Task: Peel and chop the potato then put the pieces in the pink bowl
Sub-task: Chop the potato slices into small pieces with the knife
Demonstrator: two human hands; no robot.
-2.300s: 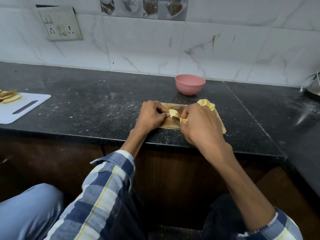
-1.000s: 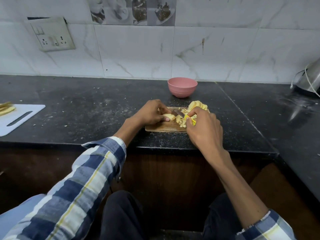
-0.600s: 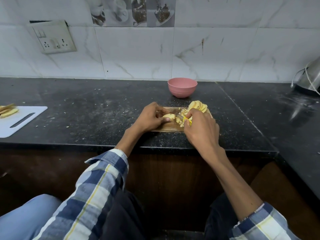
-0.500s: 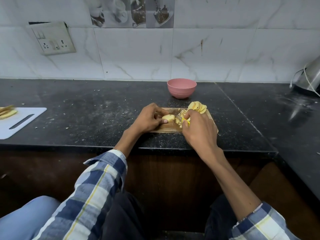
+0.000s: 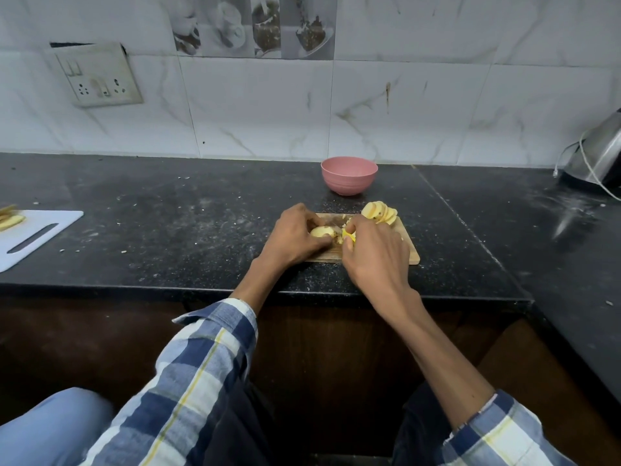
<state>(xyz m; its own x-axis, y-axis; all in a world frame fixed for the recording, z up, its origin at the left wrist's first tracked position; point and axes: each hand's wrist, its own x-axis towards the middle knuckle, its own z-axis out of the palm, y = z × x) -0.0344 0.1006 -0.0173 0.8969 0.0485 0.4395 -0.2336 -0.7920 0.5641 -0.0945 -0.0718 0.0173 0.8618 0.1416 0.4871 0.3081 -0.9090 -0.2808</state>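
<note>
The left hand (image 5: 295, 235) curls over the uncut piece of potato (image 5: 322, 231), fingers and thumb pinching it down onto the wooden chopping board (image 5: 408, 245). The right hand (image 5: 373, 253) is clenched around a yellow knife handle (image 5: 347, 236), of which only a small part shows; the blade is hidden between the two hands, so I cannot tell where the edge sits against the potato.

The potato piece is pale, peeled and looks moist, so it is likely slippery and firm rather than soft. Its rounded top probably makes it liable to roll. It is best held low on both flanks with the fingertips tucked back from the blade, as the left hand seems to be doing.

Small chopped bits (image 5: 340, 237) lie just beside it between the hands. A fanned row of slices (image 5: 381, 212) leans at the far right corner of the board. These are thin and light, apt to snap or stick together, and are better scooped in a bunch than pinched singly.

The board lies near the front edge of the table (image 5: 168, 230). The pink bowl (image 5: 348, 174) stands just beyond its far edge, toward the wall; no potato shows above its rim, though its inside is hidden. At the table's left edge a white cutting board (image 5: 37, 233) carries a few pale strips (image 5: 10, 218).
</note>
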